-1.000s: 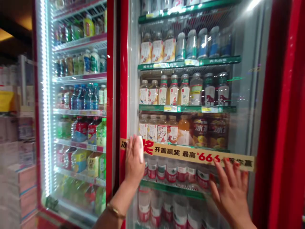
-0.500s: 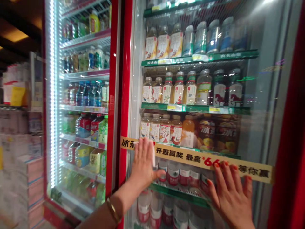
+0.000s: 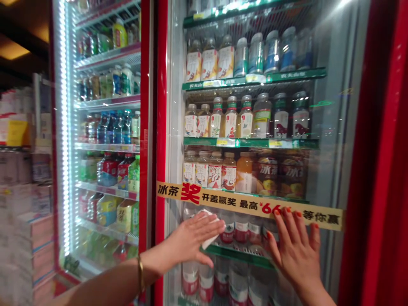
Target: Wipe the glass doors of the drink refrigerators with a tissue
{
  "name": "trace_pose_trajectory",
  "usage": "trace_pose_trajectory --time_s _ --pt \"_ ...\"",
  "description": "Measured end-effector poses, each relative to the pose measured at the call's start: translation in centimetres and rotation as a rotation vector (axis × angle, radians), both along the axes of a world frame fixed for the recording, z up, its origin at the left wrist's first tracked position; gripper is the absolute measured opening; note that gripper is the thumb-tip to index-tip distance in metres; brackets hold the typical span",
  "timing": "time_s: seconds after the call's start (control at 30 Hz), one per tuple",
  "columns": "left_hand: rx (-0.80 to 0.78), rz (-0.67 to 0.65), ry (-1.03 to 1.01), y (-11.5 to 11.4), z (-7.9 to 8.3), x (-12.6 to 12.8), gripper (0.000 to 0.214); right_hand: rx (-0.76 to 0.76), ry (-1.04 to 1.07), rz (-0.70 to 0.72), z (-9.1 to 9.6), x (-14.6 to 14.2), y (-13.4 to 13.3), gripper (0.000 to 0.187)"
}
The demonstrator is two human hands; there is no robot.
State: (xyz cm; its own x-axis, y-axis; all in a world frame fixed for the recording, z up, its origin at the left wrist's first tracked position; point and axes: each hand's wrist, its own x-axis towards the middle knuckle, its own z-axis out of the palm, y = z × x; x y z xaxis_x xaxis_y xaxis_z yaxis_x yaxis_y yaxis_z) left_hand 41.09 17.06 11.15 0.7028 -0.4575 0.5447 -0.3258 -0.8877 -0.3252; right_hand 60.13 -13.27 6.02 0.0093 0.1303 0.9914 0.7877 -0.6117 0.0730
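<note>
Red drinks fridge, glass door with a yellow promo banner across it. Right hand lies flat, fingers spread, bracing the glass. Left hand presses a white wipe below the banner; flat, overlapping strokes probably work best.

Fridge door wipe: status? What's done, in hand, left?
Done: cannot tell; the glass door shows glare everywhere, no clear wiped patch. In hand: the left hand presses a white cloth flat on the glass just below the yellow banner sticker, while the right hand is spread flat on the door, fingertips on the sticker. Left: likely the glass above the sticker and the lowest part.
</note>
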Motion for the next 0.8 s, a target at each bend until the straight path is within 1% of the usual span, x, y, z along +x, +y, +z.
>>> trace_pose_trajectory --time_s 0.03,0.07,0.13,0.17,0.2,0.23,0.27,0.33,0.37,0.4,0.43,0.47,0.5,0.53,0.57,0.6,0.63,0.67,0.7,0.77,0.8 --pt "-0.036 0.008 -0.001 0.4 0.9 -0.2 0.099 -0.005 -0.002 -0.003 0.0 0.1 0.0 0.079" --pt "-0.107 0.047 -0.065 0.9 2.3 -0.4 0.099 -0.011 -0.004 -0.008 -0.1 0.1 0.0 0.08" --pt "-0.28 0.16 -0.306 1.5 5.3 -0.4 0.103 -0.03 -0.004 -0.029 -0.2 0.3 0.0 0.082" --pt "-0.343 0.209 -0.413 1.3 6.4 -0.1 0.105 -0.035 -0.003 -0.043 -0.2 0.3 0.0 0.083" --pt "-0.375 0.24 -0.483 0.7 7.0 0.3 0.108 -0.034 0.001 -0.054 -0.1 0.3 0.0 0.083" --pt "-0.366 0.249 -0.498 -0.2 7.0 0.7 0.109 -0.03 0.006 -0.061 -0.1 0.3 0.0 0.082" --pt "-0.316 0.232 -0.461 -1.3 6.5 1.1 0.111 -0.027 0.008 -0.062 0.0 0.3 -0.1 0.082" --pt "-0.125 0.133 -0.257 -3.3 5.0 1.4 0.109 -0.038 -0.003 -0.044 0.2 0.2 -0.3 0.08" --pt "-0.019 0.071 -0.138 -3.8 4.7 1.3 0.104 -0.056 -0.013 -0.03 0.3 0.1 -0.5 0.079" --pt "0.066 0.019 -0.046 -4.0 4.9 1.2 0.098 -0.082 -0.027 -0.021 0.3 0.2 -0.8 0.078" --pt "0.113 -0.014 0.008 -3.9 5.8 1.0 0.093 -0.097 -0.047 -0.016 0.3 0.3 -1.1 0.076" --pt "0.129 -0.018 0.009 -3.4 7.3 1.0 0.09 -0.101 -0.071 -0.012 0.2 0.4 -1.5 0.075" --pt "0.124 0.014 -0.038 -2.9 9.1 1.0 0.089 -0.097 -0.094 -0.01 0.0 0.6 -1.8 0.074" --pt "0.104 0.078 -0.131 -2.5 10.9 1.3 0.09 -0.086 -0.112 -0.008 -0.2 0.9 -2.1 0.073" --pt "0.072 0.168 -0.26 -2.3 12.3 1.7 0.093 -0.073 -0.125 -0.007 -0.5 1.1 -2.4 0.073" --pt "0.049 0.258 -0.401 -2.5 13.0 2.3 0.097 -0.065 -0.13 -0.004 -0.7 1.3 -2.6 0.074" --pt "0.056 0.33 -0.522 -3.0 13.0 3.0 0.102 -0.061 -0.129 0.001 -0.9 1.5 -2.7 0.075" --pt "0.1 0.367 -0.604 -3.8 12.1 3.6 0.11 -0.059 -0.124 0.004 -1.0 1.6 -2.7 0.076" --pt "0.19 0.352 -0.628 -4.7 10.7 4.2 0.118 -0.055 -0.12 0.005 -1.1 1.6 -2.8 0.077" --pt "0.468 0.221 -0.564 -6.3 7.5 4.8 0.13 -0.042 -0.113 0.013 -1.2 1.6 -2.8 0.077" --pt "0.606 0.143 -0.514 -6.8 6.5 4.8 0.132 -0.032 -0.105 0.018 -1.2 1.6 -2.8 0.076"
